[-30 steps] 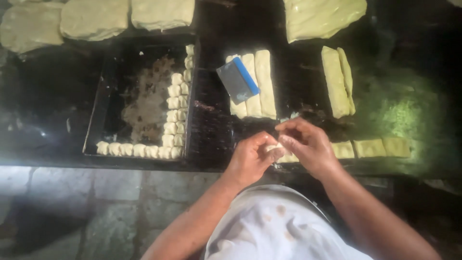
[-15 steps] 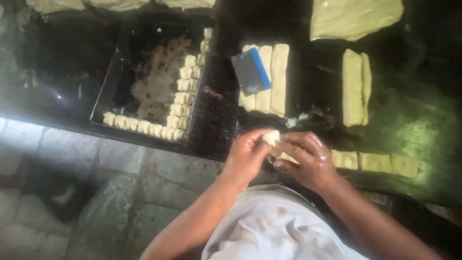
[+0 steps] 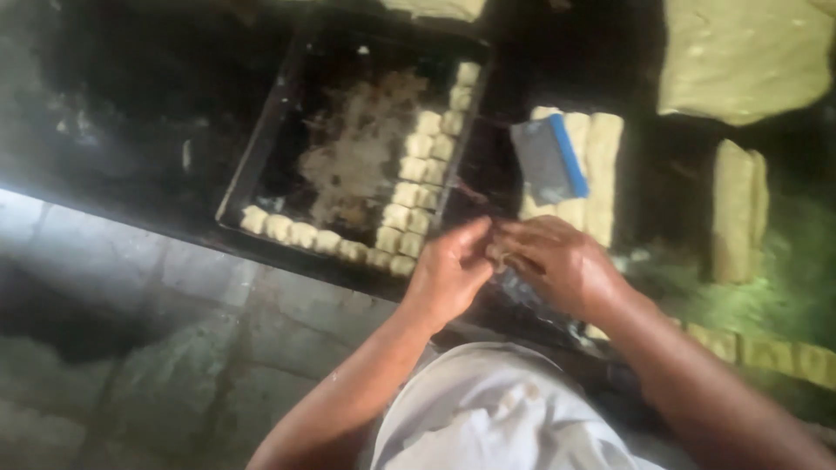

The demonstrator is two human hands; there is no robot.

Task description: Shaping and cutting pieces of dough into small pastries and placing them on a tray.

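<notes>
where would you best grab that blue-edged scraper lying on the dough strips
Probably by its blue handle edge, coming from above and the right. The scraper lies flat on the dough strips, so the grey blade offers little to pinch, while the thicker blue edge faces right, apart from the tray.

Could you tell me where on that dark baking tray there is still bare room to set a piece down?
The tray is free along its left half, between its left rim and the crumb patch. It is crowded along the near edge and right side, where dough pieces stand in rows. Both hands meet just off its near right corner.
</notes>
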